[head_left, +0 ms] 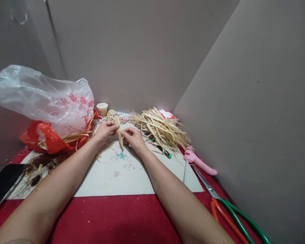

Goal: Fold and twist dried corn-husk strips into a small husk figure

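Observation:
Between my two hands a flat, pale strip of dried straw or leaf (119, 135) stands nearly upright above the white board (99, 184). My left hand (107, 130) pinches its upper part between thumb and fingers. Lower down on the other side, my right hand (133, 138) has its thumb and fingertips closed on the strip's edge. Just beyond my right hand lies a large heap of similar dry strips (162, 130). Blue-green stains and small crumbs mark the board below the strip.
Left are a clear plastic bag (45, 98), a red bag (53, 140), dark fibres (38, 171) and a black flat device (3, 183). A paper cup (102, 109) stands behind. On the right lie a pink glue gun (199, 162) and scissors (213, 193) with orange and green handles, beside the wall.

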Available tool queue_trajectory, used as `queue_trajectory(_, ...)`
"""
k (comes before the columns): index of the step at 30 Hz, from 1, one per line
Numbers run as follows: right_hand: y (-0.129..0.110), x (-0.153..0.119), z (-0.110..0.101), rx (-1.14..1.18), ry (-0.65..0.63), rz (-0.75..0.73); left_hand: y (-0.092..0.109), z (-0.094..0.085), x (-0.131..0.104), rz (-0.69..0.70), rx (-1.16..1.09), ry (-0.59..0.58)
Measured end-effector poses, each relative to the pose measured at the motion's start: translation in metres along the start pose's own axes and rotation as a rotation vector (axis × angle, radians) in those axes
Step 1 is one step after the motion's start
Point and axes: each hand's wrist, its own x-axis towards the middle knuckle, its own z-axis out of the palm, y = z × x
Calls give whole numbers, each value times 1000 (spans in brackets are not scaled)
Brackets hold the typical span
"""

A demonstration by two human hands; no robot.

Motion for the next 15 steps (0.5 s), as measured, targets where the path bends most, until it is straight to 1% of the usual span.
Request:
queue_trajectory(5,-3,2,-3,9,93,-79,1,4,-3,-62,81,-138)
queue_trajectory(9,-4,3,-5,36,125,-83,0,6,-6,-76,130,-247)
queue_trajectory(12,-4,3,-6,92,135,-44,0,5,-7,-101,105,-282)
queue_trajectory(15,-4,4,-7,156,140,-22,0,4,-6,-132,81,-284)
